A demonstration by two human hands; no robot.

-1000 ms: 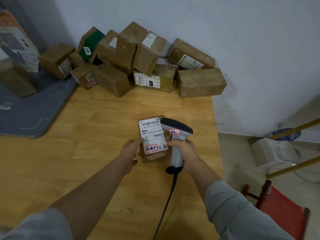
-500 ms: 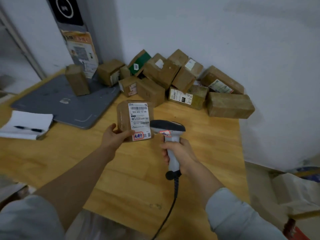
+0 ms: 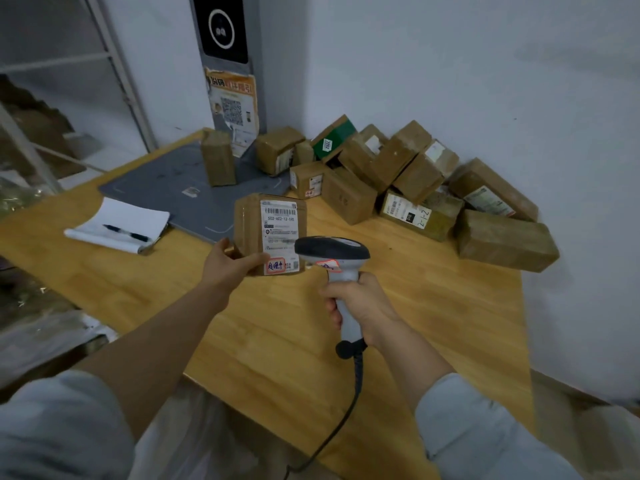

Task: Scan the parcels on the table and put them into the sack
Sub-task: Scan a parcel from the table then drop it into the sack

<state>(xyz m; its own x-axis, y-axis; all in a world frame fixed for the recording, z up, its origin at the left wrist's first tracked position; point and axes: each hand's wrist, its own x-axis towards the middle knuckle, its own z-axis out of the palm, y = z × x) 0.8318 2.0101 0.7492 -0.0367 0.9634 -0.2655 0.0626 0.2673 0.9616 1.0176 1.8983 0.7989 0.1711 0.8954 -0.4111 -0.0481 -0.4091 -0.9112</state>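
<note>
One parcel (image 3: 270, 233), label "502-602-12-1", gripped by left hand (image 3: 231, 263) | right hand (image 3: 360, 303) clasps scanner (image 3: 332, 252)

A: The parcel (image 3: 251, 233) in the left hand (image 3: 230, 263) is brown, with a white label (image 3: 280, 233) carrying black barcode stripes and a red-framed sticker (image 3: 276, 266) with blue writing.

B: And the scanner (image 3: 332, 252) in the right hand (image 3: 363, 303) has a black head, a grey handle and a black cable (image 3: 341, 424).

A: The table (image 3: 433, 323) is honey-yellow wood with visible grain. The pile of boxes (image 3: 415, 181) is brown; one has a green face (image 3: 337, 138).

B: The mat (image 3: 166, 192) is slate grey, the notepad (image 3: 119, 223) white with a dark pen (image 3: 126, 232), and both sleeves (image 3: 485, 434) pale grey-blue.

A: The poster (image 3: 233, 98) is orange and white.
</note>
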